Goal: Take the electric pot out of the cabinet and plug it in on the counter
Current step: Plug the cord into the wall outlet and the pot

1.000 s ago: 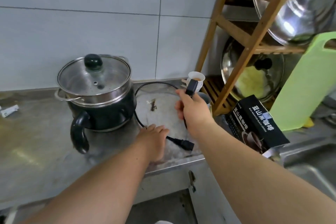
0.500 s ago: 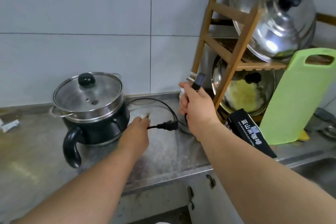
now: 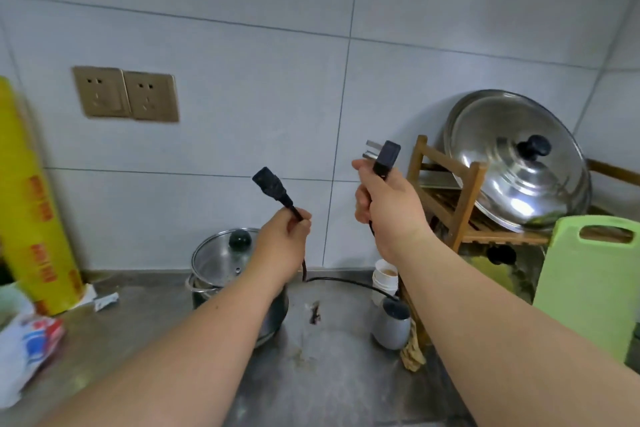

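Observation:
The black electric pot (image 3: 273, 319) with a glass lid (image 3: 221, 256) stands on the steel counter (image 3: 332, 374), partly hidden behind my left forearm. My left hand (image 3: 284, 246) pinches the black power cord just below its appliance connector (image 3: 272, 185), held up in the air. My right hand (image 3: 384, 204) grips the wall plug (image 3: 384, 158), whose metal prongs point left. The slack cord (image 3: 346, 282) loops down behind both hands. Two gold wall sockets (image 3: 126, 94) sit on the tiled wall at upper left.
A yellow roll of cling film (image 3: 31, 198) leans at far left above a plastic bag (image 3: 27, 343). A grey cup (image 3: 393, 324) and white paper cups (image 3: 384, 279) stand right of the pot. A wooden rack (image 3: 460, 204) holds steel lids (image 3: 516, 159); a green cutting board (image 3: 588, 284) leans beside it.
Both hands have risen from the counter with the two cord ends. The left hand now holds the connector end up. The view has tilted up and left, showing the wall sockets.

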